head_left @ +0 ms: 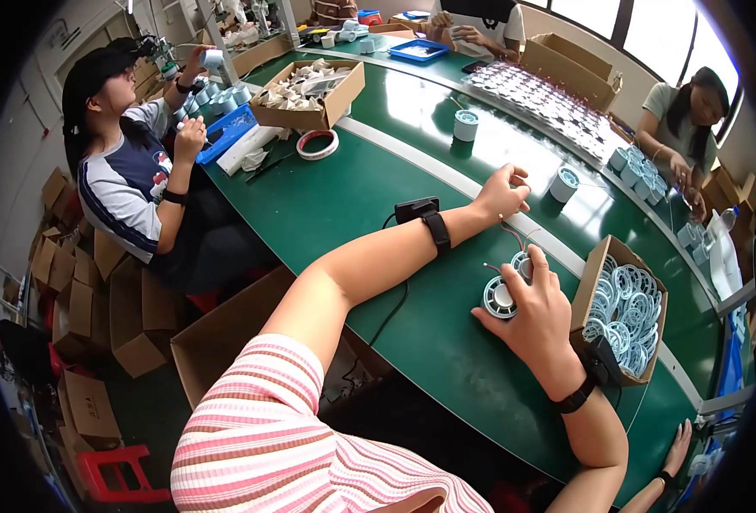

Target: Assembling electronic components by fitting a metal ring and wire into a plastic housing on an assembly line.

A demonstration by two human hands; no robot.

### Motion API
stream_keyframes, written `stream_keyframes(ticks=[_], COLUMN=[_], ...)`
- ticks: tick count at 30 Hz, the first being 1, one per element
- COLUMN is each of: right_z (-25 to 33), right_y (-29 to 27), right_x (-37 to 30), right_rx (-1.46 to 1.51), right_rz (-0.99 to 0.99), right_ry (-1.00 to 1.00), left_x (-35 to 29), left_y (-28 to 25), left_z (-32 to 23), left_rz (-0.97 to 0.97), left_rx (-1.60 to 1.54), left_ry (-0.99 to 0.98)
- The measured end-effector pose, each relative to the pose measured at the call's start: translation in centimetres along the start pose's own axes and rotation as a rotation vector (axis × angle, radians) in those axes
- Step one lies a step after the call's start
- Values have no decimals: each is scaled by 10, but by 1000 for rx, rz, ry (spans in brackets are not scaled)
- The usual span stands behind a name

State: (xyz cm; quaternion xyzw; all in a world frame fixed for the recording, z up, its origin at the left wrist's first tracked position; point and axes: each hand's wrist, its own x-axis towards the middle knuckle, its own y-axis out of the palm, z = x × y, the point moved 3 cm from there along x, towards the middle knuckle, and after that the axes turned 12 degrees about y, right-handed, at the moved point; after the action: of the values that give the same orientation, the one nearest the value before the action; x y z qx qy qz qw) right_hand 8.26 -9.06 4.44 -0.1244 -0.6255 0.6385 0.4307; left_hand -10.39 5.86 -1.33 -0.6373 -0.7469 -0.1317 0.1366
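My right hand (542,315) is closed around a pair of round light-blue parts with silver centres and thin wires. Its thumb lies at the nearer round part (499,297), and its fingers partly cover the farther round part (521,265). Farther off, my left hand (503,195) hovers over the white strip of the table with its fingers loosely bent and apart; nothing shows in it. To its right, a light-blue cylindrical part (564,184) lies tilted on the table. Beside my right hand stands a cardboard box (579,299) full of light-blue rings (624,308).
Another light-blue cylinder (466,126) stands farther back on the green table (326,205). A box of small white pieces (344,94), a tape roll (317,144) and a blue tray (228,135) lie at the far left. Co-workers sit left, behind and right; another person's hand (677,449) rests at lower right.
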Motion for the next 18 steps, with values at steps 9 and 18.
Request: stream_keyframes(ticks=[9,18], right_z=[-13,4], right_y=[16,10], right_x=[6,-24], right_rx=[-31,-193], right_rz=[-53,-102], right_ry=[112,76], left_x=[6,8], left_y=[-5,-17], left_z=[5,-41], left_rz=[46,-47], left_rx=[-21,-46], left_ry=[-2,114])
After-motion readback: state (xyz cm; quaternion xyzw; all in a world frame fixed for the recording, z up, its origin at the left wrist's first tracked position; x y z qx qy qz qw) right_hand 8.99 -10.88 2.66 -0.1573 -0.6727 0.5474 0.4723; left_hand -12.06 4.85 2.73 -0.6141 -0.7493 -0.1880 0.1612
